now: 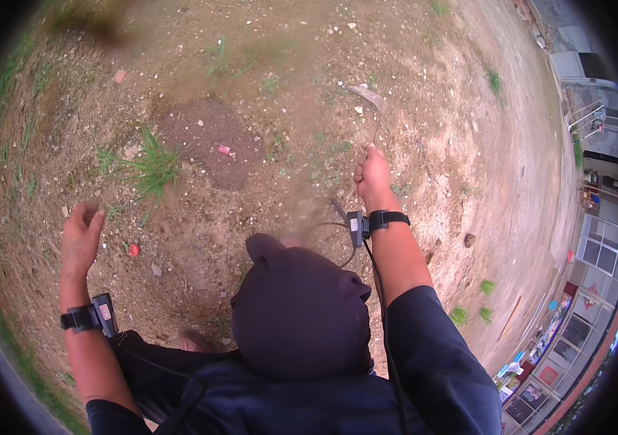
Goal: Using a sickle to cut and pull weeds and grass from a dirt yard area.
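My right hand (pixel 373 171) is closed around the grip of a sickle (pixel 366 95), whose thin shank and curved blade reach out beyond the fist over the dirt. Most of the grip is hidden by the fist and wrist. On the other side, my left hand (pixel 81 231) hangs above the ground with thumb and fingers a little apart and nothing seen in them. Ahead of it and to the right grows a tuft of green grass (pixel 156 166). A small red round object (pixel 134 250) lies on the soil to the right of that hand.
A darker soil patch (pixel 216 125) holds a small pink scrap (pixel 224 149). Pebbles and small weeds dot the bare ground. Strapped devices (pixel 355 228) sit on both wrists, with a cable (pixel 379 293) along my right arm. A building (pixel 575 326) stands at far right.
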The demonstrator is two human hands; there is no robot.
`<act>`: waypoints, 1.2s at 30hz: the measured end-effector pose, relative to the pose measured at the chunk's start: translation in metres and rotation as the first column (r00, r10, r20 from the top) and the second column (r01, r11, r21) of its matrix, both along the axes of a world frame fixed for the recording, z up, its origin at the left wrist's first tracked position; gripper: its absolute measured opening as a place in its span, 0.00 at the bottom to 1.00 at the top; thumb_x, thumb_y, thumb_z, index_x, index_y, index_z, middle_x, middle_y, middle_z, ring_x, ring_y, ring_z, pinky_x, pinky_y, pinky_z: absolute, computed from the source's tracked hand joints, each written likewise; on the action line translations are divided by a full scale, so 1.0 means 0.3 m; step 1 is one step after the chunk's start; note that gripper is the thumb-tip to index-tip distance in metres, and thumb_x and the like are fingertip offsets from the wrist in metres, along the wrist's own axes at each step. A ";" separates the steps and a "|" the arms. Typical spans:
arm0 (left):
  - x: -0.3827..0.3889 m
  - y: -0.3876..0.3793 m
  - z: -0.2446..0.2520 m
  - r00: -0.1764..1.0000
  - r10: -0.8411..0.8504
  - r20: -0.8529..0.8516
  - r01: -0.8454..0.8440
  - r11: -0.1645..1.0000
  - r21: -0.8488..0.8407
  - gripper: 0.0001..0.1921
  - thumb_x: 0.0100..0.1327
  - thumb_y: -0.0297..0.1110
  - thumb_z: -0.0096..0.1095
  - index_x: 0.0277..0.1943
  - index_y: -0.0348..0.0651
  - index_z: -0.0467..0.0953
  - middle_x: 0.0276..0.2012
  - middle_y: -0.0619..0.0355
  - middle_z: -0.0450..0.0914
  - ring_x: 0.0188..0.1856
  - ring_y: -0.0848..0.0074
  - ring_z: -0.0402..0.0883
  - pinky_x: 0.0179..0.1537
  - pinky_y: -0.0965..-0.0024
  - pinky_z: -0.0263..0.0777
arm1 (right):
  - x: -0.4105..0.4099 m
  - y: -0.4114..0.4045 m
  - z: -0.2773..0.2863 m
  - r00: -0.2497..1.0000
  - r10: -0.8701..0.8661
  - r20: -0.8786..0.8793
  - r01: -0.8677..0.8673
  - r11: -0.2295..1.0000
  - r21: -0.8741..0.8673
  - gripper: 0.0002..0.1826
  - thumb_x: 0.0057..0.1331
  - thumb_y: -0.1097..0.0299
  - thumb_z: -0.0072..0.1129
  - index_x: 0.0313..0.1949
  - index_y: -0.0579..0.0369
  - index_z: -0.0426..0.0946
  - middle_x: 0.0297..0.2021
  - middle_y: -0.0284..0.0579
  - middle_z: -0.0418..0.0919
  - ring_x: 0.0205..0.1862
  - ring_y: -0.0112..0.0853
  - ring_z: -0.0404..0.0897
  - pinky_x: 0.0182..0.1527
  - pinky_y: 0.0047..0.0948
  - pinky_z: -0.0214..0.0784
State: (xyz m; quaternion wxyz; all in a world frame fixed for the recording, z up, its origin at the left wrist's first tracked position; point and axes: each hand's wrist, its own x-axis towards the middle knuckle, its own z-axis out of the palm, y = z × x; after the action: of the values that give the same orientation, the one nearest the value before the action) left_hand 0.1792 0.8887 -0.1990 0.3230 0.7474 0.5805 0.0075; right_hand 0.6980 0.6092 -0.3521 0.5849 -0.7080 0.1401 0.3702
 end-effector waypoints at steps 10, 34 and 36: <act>-0.024 -0.008 0.039 0.999 0.021 -0.025 -0.021 1.000 0.017 0.16 0.70 0.36 0.62 0.52 0.31 0.77 0.43 0.46 0.86 0.45 0.68 0.85 0.50 0.66 0.76 | -0.085 0.038 -0.027 0.998 0.063 0.027 -0.063 0.998 -0.009 0.11 0.76 0.55 0.45 0.48 0.45 0.70 0.17 0.28 0.58 0.13 0.21 0.54 0.15 0.25 0.43; 0.003 -0.007 -0.001 1.000 -0.007 -0.025 0.007 1.000 0.021 0.18 0.69 0.37 0.64 0.54 0.31 0.77 0.44 0.45 0.86 0.45 0.65 0.86 0.50 0.65 0.77 | 0.095 0.200 -0.221 0.859 0.251 0.446 -0.130 0.950 -0.285 0.09 0.75 0.57 0.48 0.40 0.48 0.69 0.17 0.32 0.63 0.12 0.26 0.59 0.12 0.29 0.48; 0.006 -0.008 -0.007 1.000 -0.005 -0.017 0.006 1.000 0.025 0.18 0.69 0.37 0.64 0.54 0.31 0.77 0.44 0.45 0.86 0.45 0.65 0.86 0.49 0.65 0.77 | 0.077 0.178 -0.247 0.893 0.208 0.399 -0.119 0.964 -0.236 0.10 0.76 0.57 0.47 0.40 0.47 0.69 0.17 0.33 0.64 0.11 0.26 0.59 0.12 0.29 0.48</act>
State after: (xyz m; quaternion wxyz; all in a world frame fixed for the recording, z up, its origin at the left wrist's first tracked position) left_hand 0.1809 0.8862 -0.2009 0.3088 0.7531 0.5808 0.0078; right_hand 0.7212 0.6627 -0.4262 0.4916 -0.8368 -0.0119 0.2406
